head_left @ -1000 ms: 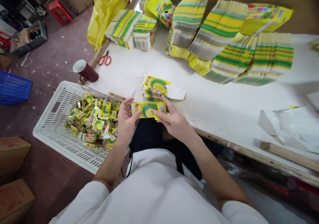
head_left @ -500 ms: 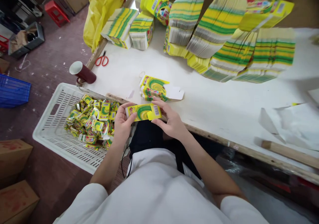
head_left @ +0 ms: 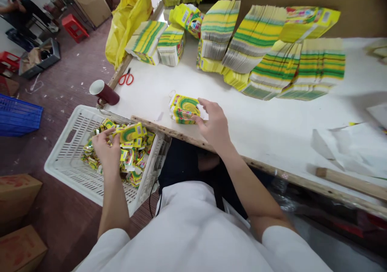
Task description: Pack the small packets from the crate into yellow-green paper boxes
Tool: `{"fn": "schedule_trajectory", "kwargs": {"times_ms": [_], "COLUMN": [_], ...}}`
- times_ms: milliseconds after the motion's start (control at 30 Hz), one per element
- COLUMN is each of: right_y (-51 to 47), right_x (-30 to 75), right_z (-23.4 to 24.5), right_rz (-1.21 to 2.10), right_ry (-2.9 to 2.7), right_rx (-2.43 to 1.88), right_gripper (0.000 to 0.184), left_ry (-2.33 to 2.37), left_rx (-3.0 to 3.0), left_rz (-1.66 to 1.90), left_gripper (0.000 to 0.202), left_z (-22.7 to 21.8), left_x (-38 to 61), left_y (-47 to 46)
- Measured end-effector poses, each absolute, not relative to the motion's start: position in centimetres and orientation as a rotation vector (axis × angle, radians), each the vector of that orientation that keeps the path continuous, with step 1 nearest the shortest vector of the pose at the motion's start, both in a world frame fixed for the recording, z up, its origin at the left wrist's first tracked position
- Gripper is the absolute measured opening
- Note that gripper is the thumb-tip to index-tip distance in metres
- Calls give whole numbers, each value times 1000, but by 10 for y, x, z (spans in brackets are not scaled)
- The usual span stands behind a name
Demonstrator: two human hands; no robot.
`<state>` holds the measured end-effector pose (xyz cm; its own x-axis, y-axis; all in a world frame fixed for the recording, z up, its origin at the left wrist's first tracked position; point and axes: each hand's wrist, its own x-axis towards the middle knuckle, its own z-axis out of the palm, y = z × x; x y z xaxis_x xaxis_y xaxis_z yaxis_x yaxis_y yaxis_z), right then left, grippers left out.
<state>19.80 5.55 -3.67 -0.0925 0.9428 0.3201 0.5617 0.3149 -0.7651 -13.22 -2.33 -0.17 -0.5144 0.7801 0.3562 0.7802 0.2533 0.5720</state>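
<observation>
My left hand [head_left: 107, 149] is over the white plastic basket [head_left: 62, 143], its thumb and fingers closed on the end of a small yellow-and-green carton [head_left: 131, 133]. Beneath that carton, many similar small cartons [head_left: 133, 159] lie heaped in the basket. On the white table, my right hand [head_left: 215, 123] is at the right end of a short stack of flat cartons [head_left: 185, 109]. Its thumb and fingers are apart around that end, partly covering the white flaps. Whether they touch the top carton is hard to make out.
Large stacks of flat cartons [head_left: 256, 30] stand along the back of the table. Red-handled scissors [head_left: 126, 78] and a dark red mug [head_left: 107, 94] are at the left edge, near a yellow bag [head_left: 128, 22]. White paper [head_left: 347, 145] and a wooden strip [head_left: 350, 182] lie right.
My left hand has moved left over the basket with the carton that both hands held at the table edge. My right hand has let go and moved up to the stack.
</observation>
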Motion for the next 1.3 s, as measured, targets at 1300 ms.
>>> {"fn": "schedule_trajectory", "kwargs": {"times_ms": [1300], "right_y": [-6], "right_x": [211], "right_z": [-18], "right_rz": [502], "right_ry": [-2025], "right_rx": [-908], "right_gripper": [28], "left_ry": [-2100], "left_rx": [-3076], "left_rz": [-1269], "left_gripper": [102], "left_z": [5], "left_x": [-16], "left_y": [-13]}}
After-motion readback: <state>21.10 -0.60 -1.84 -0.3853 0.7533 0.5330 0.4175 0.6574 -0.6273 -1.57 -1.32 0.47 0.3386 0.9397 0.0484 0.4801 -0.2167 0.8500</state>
